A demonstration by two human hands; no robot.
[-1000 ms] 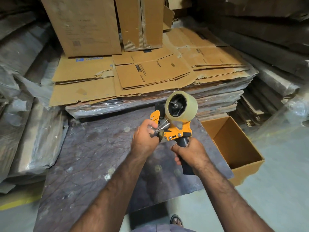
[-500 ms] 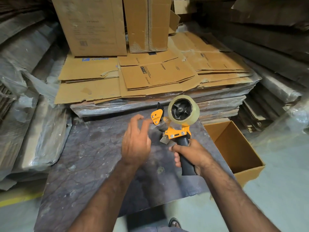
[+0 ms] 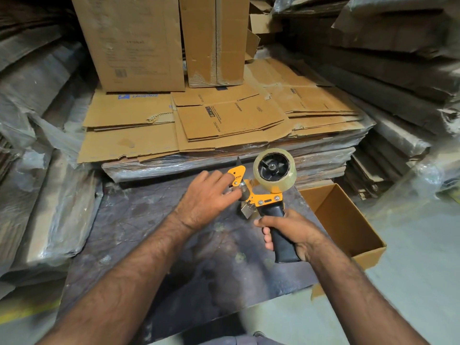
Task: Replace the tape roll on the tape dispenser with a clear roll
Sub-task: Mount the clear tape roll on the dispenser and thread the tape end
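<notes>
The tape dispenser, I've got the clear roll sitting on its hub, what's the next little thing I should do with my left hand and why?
Probably pinch the loose tape end at the roller and draw it toward the serrated blade. The clear roll already sits on the tape dispenser, your right hand grips its black handle, and your left hand reaches the roller with its fingertips. Whether tape is threaded there cannot be told.

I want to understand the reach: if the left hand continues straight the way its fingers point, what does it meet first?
Probably the tape dispenser: the left hand points right, fingertips already at its front roller, near the orange flap. Whether they touch is unclear.
</notes>
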